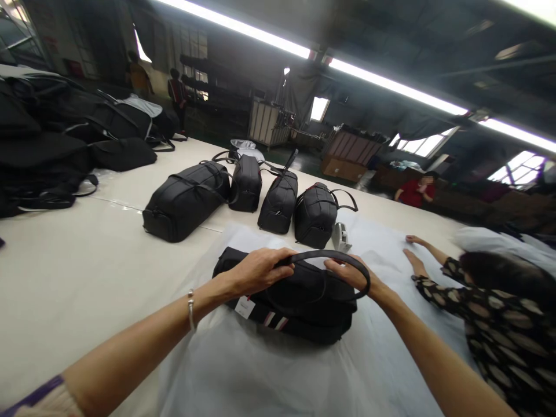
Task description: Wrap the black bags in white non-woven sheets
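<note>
A black duffel bag (304, 298) with a white hang tag (244, 307) and a striped band sits in front of me on thin white sheeting (260, 370). My left hand (264, 269) is closed on its black handle (332, 253), thumb and fingers pinching one end at the bag's top. The handle arches up to the right and passes in front of my right hand (354, 275). That hand is curled at the far right top of the bag, its fingers partly hidden by handle and bag.
Several finished-looking black bags (278, 202) stand across the pale table (108, 249). A tape dispenser (341, 237) is beside the rightmost one. Black bags are heaped (52, 150) at left. A co-worker in a patterned top (490, 307) leans over the sheeting at right.
</note>
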Demonstrator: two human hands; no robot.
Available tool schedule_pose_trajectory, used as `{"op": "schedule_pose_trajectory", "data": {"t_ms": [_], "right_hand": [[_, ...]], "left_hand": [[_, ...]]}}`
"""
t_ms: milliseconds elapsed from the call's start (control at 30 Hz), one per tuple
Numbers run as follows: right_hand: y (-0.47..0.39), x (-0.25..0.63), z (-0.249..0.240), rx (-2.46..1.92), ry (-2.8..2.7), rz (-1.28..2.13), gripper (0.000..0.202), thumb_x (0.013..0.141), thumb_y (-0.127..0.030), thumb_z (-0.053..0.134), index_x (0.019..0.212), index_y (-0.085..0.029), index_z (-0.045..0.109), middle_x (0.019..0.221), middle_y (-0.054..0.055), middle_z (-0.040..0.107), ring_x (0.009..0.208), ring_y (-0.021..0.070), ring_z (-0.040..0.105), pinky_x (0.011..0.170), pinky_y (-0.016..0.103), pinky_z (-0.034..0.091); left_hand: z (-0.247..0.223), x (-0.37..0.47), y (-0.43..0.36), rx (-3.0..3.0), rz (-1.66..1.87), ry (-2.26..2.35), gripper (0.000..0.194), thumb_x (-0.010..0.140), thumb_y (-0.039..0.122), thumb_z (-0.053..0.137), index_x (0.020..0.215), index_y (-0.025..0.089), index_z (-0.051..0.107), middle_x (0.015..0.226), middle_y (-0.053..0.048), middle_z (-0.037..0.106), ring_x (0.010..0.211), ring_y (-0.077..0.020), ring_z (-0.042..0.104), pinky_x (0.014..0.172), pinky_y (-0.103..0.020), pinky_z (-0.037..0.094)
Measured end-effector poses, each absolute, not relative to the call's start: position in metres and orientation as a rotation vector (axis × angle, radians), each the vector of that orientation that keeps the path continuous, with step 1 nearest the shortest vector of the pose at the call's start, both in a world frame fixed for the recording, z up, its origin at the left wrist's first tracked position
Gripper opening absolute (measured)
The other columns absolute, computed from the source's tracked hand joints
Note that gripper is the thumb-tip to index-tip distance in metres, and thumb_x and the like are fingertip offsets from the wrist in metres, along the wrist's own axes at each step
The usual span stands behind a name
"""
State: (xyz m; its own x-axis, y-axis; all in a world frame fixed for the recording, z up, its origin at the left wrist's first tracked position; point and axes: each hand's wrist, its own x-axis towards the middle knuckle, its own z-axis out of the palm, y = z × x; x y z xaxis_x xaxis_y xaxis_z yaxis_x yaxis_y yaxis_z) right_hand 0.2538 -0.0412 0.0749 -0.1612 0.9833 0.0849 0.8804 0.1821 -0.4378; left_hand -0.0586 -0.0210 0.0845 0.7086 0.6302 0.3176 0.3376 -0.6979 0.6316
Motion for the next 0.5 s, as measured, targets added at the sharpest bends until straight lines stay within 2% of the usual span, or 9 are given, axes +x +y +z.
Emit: {"op": "schedule_pose_trajectory", "data": {"t_ms": [133, 233, 300, 433, 500], "right_hand": [[-0.035, 0.264, 0.071, -1.787, -1.979, 0.428, 0.044, 0.087, -0.056, 0.049, 0.067, -0.02, 0.064, 0.066, 0.002, 0.066, 0.064, 0.0191, 0.061, 0.062, 0.029, 0.048], [-0.025, 0.269, 0.078, -1.83, -1.84, 0.371, 0.045, 0.088, -0.057, 0.047, 0.07, -0.02, 0.064, 0.067, 0.003, 0.068, 0.064, 0.0189, 0.061, 0.064, 0.03, 0.048], [-0.013, 0.271, 0.087, -1.847, -1.772, 0.296, 0.043, 0.087, -0.057, 0.047, 0.072, -0.02, 0.064, 0.067, 0.003, 0.068, 0.065, 0.019, 0.061, 0.066, 0.03, 0.047], [0.015, 0.269, 0.103, -1.825, -1.75, 0.142, 0.04, 0.088, -0.055, 0.046, 0.07, -0.022, 0.06, 0.064, 0.002, 0.066, 0.064, 0.0183, 0.058, 0.067, 0.03, 0.044], [0.027, 0.266, 0.109, -1.815, -1.765, 0.051, 0.037, 0.089, -0.052, 0.047, 0.071, -0.022, 0.06, 0.065, 0.002, 0.065, 0.064, 0.018, 0.057, 0.068, 0.029, 0.042]], "left_hand": [[0.08, -0.032, -0.02, 2.621, 0.694, 0.842, 0.034, 0.103, 0.03, 0.047, 0.137, 0.023, 0.05, 0.117, -0.006, 0.071, 0.103, -0.0253, 0.068, 0.086, -0.035, 0.052], [0.079, -0.012, -0.019, 2.755, 0.523, 0.797, 0.027, 0.104, 0.03, 0.042, 0.12, 0.017, 0.06, 0.109, -0.009, 0.073, 0.097, -0.0263, 0.07, 0.083, -0.036, 0.052], [0.078, 0.001, -0.01, 2.758, 0.456, 0.84, 0.029, 0.105, 0.032, 0.039, 0.111, 0.015, 0.062, 0.103, -0.011, 0.073, 0.094, -0.0272, 0.07, 0.082, -0.037, 0.052], [0.071, 0.019, 0.033, 2.713, 0.274, 1.043, 0.041, 0.107, 0.036, 0.03, 0.115, 0.011, 0.061, 0.094, -0.013, 0.072, 0.088, -0.027, 0.07, 0.077, -0.039, 0.055], [0.065, 0.026, 0.06, 2.688, 0.142, 1.123, 0.037, 0.106, 0.036, 0.036, 0.111, 0.011, 0.063, 0.093, -0.011, 0.071, 0.087, -0.0241, 0.07, 0.078, -0.039, 0.056]]}}
